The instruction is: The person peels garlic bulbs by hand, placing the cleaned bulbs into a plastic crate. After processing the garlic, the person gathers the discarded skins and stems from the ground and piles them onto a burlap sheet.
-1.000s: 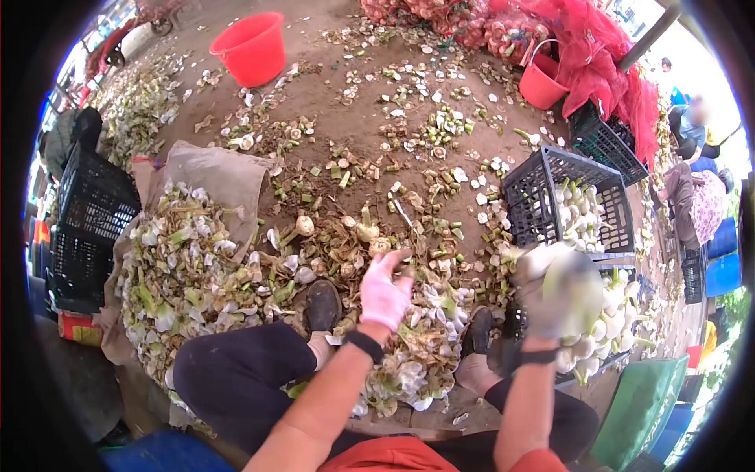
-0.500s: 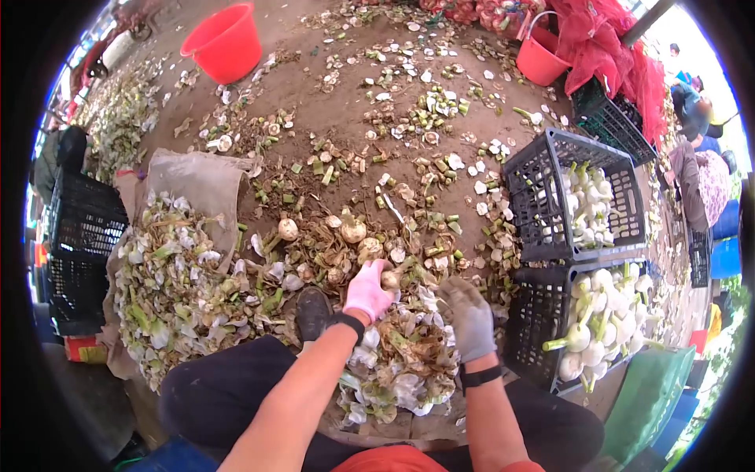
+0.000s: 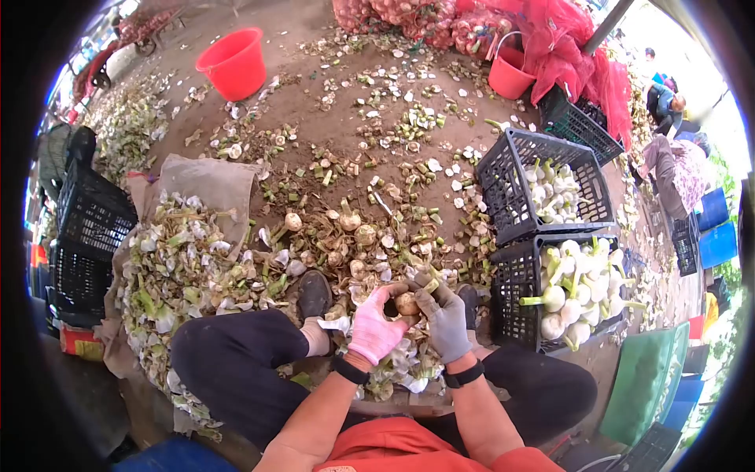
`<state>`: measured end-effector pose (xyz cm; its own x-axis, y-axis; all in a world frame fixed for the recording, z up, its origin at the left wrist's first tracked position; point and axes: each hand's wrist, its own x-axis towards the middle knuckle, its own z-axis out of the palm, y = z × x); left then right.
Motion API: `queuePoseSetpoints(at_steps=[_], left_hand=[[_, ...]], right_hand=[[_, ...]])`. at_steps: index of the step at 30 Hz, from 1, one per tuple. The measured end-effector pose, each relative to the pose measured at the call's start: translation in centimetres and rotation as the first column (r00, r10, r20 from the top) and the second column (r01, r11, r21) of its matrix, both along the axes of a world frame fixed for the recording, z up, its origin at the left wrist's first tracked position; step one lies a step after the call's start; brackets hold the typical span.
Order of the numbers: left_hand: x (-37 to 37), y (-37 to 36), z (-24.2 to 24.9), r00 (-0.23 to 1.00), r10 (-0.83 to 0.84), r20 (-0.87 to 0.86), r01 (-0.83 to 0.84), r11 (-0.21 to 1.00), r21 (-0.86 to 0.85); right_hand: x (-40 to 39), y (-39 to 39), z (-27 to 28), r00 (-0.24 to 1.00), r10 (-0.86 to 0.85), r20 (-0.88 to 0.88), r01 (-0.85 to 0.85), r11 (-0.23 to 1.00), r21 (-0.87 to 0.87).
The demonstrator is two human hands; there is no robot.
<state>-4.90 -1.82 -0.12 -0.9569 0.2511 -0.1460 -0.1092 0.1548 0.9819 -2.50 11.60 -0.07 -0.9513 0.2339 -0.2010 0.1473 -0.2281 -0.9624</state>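
Note:
My left hand [image 3: 376,324], in a pink glove, is closed around a brownish garlic bulb [image 3: 406,304] in front of me. My right hand [image 3: 445,321], in a grey glove, meets it from the other side, its fingers closed on the bulb near the stalk. Whether the right fingers hold anything else is hidden. Just beyond lie several unpeeled garlic bulbs [image 3: 365,234] among dry leaves. White and brown garlic skins [image 3: 385,374] are heaped between my legs, under my hands.
To the right, two black crates [image 3: 515,315] [image 3: 489,189] hold white garlic with stalks. A big pile of skins [image 3: 181,275] lies left on sacking. Red buckets [image 3: 236,67] [image 3: 510,75] and red net bags [image 3: 566,47] stand farther off. A person [image 3: 668,102] is at far right.
My left hand has drawn a garlic bulb back toward me. My right hand has moved in to meet it, and both hands now touch the bulb. The view has shifted slightly.

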Motion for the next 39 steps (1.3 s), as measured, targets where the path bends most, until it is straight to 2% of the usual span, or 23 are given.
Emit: queuePoseSetpoints(at_steps=[4, 6, 7, 9, 10, 11, 13, 15, 16, 17, 19, 21, 22, 23, 25, 27, 29, 31, 33, 35, 36, 37, 39], left_hand=[[0.4, -1.2, 1.0, 0.996, -0.061, 0.068, 0.053, 0.992, 0.112], [0.2, -1.9, 1.8, 0.965, -0.136, 0.224, 0.046, 0.928, 0.369], [0.2, -2.2, 1.6, 0.966, -0.135, 0.218, 0.046, 0.928, 0.369], [0.1, -3.0, 1.1, 0.953, -0.209, 0.217, 0.07, 0.854, 0.516], [0.0, -3.4, 1.0, 0.911, -0.278, 0.306, 0.053, 0.813, 0.58], [0.1, -3.4, 1.5, 0.911, -0.28, 0.302, 0.057, 0.812, 0.581], [0.2, -3.5, 2.5, 0.813, -0.345, 0.469, -0.059, 0.753, 0.656], [1.6, -2.1, 2.5, 0.941, -0.223, 0.253, 0.075, 0.87, 0.488], [2.5, -1.8, 3.1, 0.984, -0.163, 0.069, 0.143, 0.961, 0.236], [2.8, -1.8, 2.6, 0.984, -0.165, 0.071, 0.145, 0.961, 0.235], [3.2, -1.6, 1.4, 0.965, -0.052, -0.257, 0.039, 0.998, -0.058], [3.1, -1.7, 2.6, 0.961, -0.006, -0.275, 0.014, 1.0, 0.025], [3.1, -1.9, 3.0, 0.999, 0.038, -0.034, -0.025, 0.947, 0.321], [3.0, -2.0, 3.2, 0.977, 0.006, 0.212, -0.128, 0.81, 0.572], [2.6, -2.3, 3.2, 0.977, 0.029, 0.212, -0.145, 0.82, 0.554], [2.2, -2.6, 3.3, 0.905, -0.112, 0.411, -0.213, 0.716, 0.665], [2.5, -2.2, 3.2, 0.947, -0.07, 0.315, -0.149, 0.772, 0.618], [3.0, -1.8, 3.8, 0.984, 0.005, 0.179, -0.088, 0.882, 0.463], [2.6, -2.7, 3.3, 0.968, -0.035, 0.25, -0.096, 0.866, 0.491], [2.3, -3.2, 3.3, 0.921, -0.231, 0.315, 0.019, 0.832, 0.554], [2.6, -3.3, 3.0, 0.897, -0.291, 0.333, 0.029, 0.79, 0.612], [2.7, -3.3, 2.9, 0.894, -0.294, 0.339, 0.028, 0.791, 0.612], [2.7, -3.3, 2.4, 0.812, -0.328, 0.483, -0.145, 0.687, 0.712]], right_hand=[[1.1, 0.3, 1.6, 0.998, 0.056, -0.015, -0.056, 0.998, 0.008], [1.7, 0.6, 1.7, 0.99, 0.118, -0.074, -0.098, 0.967, 0.237], [1.9, 0.5, 1.8, 0.99, 0.12, -0.079, -0.098, 0.966, 0.239], [2.4, 0.1, 1.9, 0.993, 0.04, -0.115, -0.002, 0.95, 0.312], [2.6, -0.1, 1.9, 0.992, 0.039, -0.119, 0.001, 0.95, 0.313], [2.7, -0.4, 1.8, 0.996, -0.04, -0.078, 0.059, 0.963, 0.261], [2.8, -0.9, 2.0, 0.993, -0.116, -0.034, 0.12, 0.97, 0.21], [2.8, -1.3, 2.9, 0.983, -0.151, -0.103, 0.178, 0.913, 0.368], [2.8, -1.3, 3.0, 0.983, -0.152, -0.103, 0.18, 0.913, 0.367], [2.8, -1.2, 2.9, 0.987, -0.151, -0.052, 0.16, 0.929, 0.334], [3.1, -0.7, 2.6, 0.989, -0.149, 0.004, 0.141, 0.943, 0.301], [3.0, -0.1, 2.6, 0.999, -0.045, -0.002, 0.044, 0.95, 0.309], [3.0, 0.2, 2.8, 0.999, 0.004, -0.054, 0.013, 0.952, 0.306], [3.0, 0.1, 3.0, 0.999, 0.005, -0.051, 0.011, 0.952, 0.305], [3.0, 0.1, 3.3, 0.999, 0.032, -0.015, -0.029, 0.981, 0.192], [2.7, -0.4, 4.0, 1.0, -0.006, -0.004, 0.006, 0.984, 0.181], [2.3, -0.8, 4.1, 0.999, -0.044, 0.009, 0.042, 0.985, 0.167], [2.1, -1.0, 4.0, 0.997, -0.022, -0.08, 0.048, 0.94, 0.337], [1.7, -1.1, 4.4, 0.999, -0.027, -0.041, 0.04, 0.926, 0.375], [0.9, -0.4, 4.8, 0.998, 0.037, -0.054, 0.004, 0.785, 0.62], [-0.2, 0.0, 2.9, 0.995, -0.013, -0.097, 0.07, 0.793, 0.605], [-0.2, 0.5, 1.6, 0.996, -0.016, -0.09, 0.068, 0.793, 0.606], [-1.6, 0.5, 2.3, 0.998, -0.057, -0.026, 0.057, 0.659, 0.75]])
